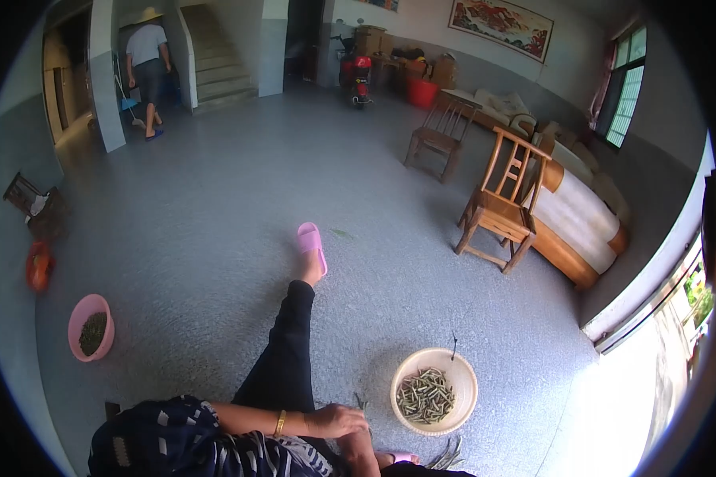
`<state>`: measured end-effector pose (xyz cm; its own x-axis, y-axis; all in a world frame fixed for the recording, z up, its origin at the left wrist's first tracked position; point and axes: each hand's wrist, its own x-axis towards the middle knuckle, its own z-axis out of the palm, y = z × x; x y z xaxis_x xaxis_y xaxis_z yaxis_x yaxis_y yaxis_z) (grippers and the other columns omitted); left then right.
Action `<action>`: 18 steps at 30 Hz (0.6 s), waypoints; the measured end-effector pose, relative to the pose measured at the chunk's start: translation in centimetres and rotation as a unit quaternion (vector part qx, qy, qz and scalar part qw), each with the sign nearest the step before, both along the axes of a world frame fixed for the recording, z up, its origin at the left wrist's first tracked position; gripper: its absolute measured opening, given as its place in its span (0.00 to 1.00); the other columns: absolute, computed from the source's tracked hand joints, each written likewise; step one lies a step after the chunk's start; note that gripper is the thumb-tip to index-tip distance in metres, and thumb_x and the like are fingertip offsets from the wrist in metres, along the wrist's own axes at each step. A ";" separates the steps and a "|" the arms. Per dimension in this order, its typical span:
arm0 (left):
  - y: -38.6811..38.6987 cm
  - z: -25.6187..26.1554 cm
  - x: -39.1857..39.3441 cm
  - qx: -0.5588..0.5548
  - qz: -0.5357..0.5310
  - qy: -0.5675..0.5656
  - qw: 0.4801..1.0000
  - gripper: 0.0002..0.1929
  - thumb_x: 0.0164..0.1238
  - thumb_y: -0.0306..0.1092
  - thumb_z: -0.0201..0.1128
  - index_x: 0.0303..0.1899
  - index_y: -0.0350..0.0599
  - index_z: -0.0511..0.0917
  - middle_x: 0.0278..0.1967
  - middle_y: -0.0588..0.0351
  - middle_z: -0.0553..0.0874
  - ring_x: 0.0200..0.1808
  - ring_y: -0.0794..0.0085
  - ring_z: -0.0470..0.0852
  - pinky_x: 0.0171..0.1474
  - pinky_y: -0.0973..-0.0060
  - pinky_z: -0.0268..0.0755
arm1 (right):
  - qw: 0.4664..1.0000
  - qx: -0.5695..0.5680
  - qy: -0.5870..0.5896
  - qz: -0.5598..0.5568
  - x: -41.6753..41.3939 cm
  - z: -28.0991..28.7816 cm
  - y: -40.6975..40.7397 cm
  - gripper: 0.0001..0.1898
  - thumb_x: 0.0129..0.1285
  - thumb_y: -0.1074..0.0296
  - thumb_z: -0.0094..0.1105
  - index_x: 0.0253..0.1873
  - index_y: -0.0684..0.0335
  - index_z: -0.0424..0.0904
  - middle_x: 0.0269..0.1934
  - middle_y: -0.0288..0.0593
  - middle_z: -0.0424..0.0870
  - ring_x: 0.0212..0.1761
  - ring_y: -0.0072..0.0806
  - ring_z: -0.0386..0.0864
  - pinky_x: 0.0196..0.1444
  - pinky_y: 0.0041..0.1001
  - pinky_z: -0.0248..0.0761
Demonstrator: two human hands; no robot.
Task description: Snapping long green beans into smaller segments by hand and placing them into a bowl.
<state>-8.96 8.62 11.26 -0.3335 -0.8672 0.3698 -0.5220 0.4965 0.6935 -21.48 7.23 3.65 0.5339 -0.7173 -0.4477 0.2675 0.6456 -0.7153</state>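
Observation:
My left hand [337,421], with a gold-coloured bracelet on its wrist, meets my right hand [356,444] low in the view. Thin green bean pods [362,402] stick up at their fingertips; the fingers partly hide the grip. To the right of both hands stands a round cream plastic basket [466,393], holding many short pieces of bean pod [426,395]. Several long whole pods [446,456] lie on the floor below the basket, close to a pink slipper [404,457] on one foot. My other leg stretches forward, wearing a second pink slipper [310,241].
A pink basin [108,334] with dark green contents and an orange bag [39,266] are at left. Wooden chairs [501,211] [438,140] and a sofa [585,220] line the right. Farther back are a red scooter [361,77], stairs [224,71] and a person [147,56] in a hat.

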 end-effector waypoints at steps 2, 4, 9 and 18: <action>-0.8 1.3 0.0 0.084 0.148 0.140 0.975 0.08 0.57 0.33 0.60 0.37 0.41 0.78 0.31 0.55 0.82 0.31 0.67 0.81 0.35 0.77 0.72 | 0.997 0.061 0.044 0.024 0.0 3.3 0.3 0.02 0.59 0.72 0.47 0.36 0.58 0.69 0.22 0.32 0.69 0.16 0.16 0.64 0.16 0.14 0.55; -2.3 0.8 1.0 0.317 0.199 0.383 0.845 0.09 0.60 0.35 0.60 0.37 0.39 0.78 0.30 0.61 0.82 0.28 0.84 0.76 0.32 0.85 0.70 | 0.994 -0.039 0.002 0.107 -1.5 -3.5 -0.4 0.05 0.59 0.70 0.48 0.39 0.61 0.70 0.20 0.31 0.67 0.15 0.17 0.63 0.15 0.15 0.52; -3.6 1.3 3.0 0.456 0.168 0.469 0.737 0.09 0.58 0.34 0.61 0.38 0.44 0.77 0.31 0.62 0.81 0.30 0.82 0.77 0.30 0.82 0.69 | 0.987 0.118 -0.088 0.062 -0.9 2.3 -2.1 0.08 0.56 0.63 0.49 0.35 0.61 0.73 0.19 0.32 0.71 0.18 0.16 0.68 0.19 0.15 0.60; -3.1 -2.9 3.2 0.531 0.100 0.479 0.692 0.06 0.57 0.35 0.63 0.33 0.48 0.78 0.27 0.66 0.80 0.25 0.86 0.72 0.29 0.88 0.62 | 0.983 0.173 -0.066 -0.017 -0.2 3.5 -2.7 0.14 0.59 0.58 0.50 0.39 0.64 0.71 0.25 0.36 0.73 0.18 0.19 0.68 0.14 0.15 0.58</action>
